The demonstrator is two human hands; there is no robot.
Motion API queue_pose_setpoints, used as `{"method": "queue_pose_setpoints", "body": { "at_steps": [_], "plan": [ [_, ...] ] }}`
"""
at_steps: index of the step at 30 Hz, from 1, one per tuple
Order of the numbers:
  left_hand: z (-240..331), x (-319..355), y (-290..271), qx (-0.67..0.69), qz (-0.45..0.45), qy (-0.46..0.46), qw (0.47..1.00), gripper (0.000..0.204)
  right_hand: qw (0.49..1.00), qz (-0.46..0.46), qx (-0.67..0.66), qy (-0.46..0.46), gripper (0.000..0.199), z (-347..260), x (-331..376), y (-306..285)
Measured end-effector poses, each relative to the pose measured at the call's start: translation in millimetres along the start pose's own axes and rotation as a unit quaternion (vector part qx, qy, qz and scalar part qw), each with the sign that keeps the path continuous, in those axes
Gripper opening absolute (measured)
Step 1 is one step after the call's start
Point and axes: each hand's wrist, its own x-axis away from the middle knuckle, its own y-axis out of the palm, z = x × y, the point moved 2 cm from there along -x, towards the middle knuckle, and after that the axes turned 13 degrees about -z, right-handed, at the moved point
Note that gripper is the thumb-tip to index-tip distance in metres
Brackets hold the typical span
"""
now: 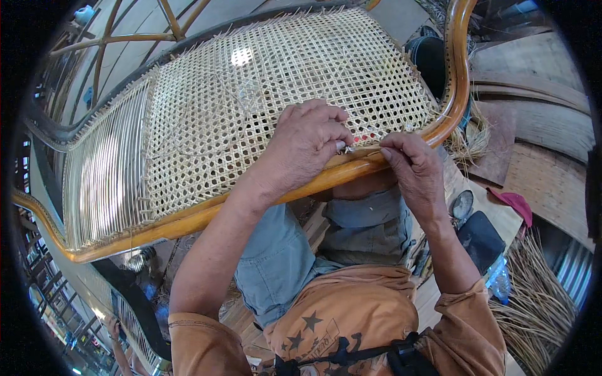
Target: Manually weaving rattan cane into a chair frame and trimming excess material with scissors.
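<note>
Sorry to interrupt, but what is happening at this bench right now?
A person is weaving cane into a chair seat. The left hand presses on the woven cane panel near the curved wooden frame, while the right hand pinches a thin cane strand at the frame's edge. Most of the panel is woven; the left part shows only parallel strands. Loose cane bundles lie on the floor.
</note>
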Motion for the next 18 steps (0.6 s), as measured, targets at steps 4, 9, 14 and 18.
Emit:
{"method": "queue_pose_setpoints", "body": {
  "at_steps": [4, 9, 14, 18],
  "plan": [
    [-2.1, 0.4, 2.1, -0.006, 0.002, 0.003, 1.000, 0.016, 1.000, 0.013, 0.010, -0.009, 0.009, -0.6, -0.3, 1.8],
    [-3.0, 1.7, 1.4, 0.001, -0.007, -0.005, 1.000, 0.015, 1.000, -0.004, 0.015, 0.002, 0.010, -3.1, -1.3, 4.1],
    [-0.4, 1.6, -1.0, 0.016, -0.027, -0.005, 1.000, 0.015, 1.000, 0.000, -0.004, 0.027, 0.011, -4.6, -1.3, 3.2],
    [4.7, 0.3, -4.4, 0.015, -0.036, -0.019, 0.999, 0.016, 0.999, 0.013, -0.017, 0.024, 0.011, -1.0, -0.5, 3.7]
  ]
}}
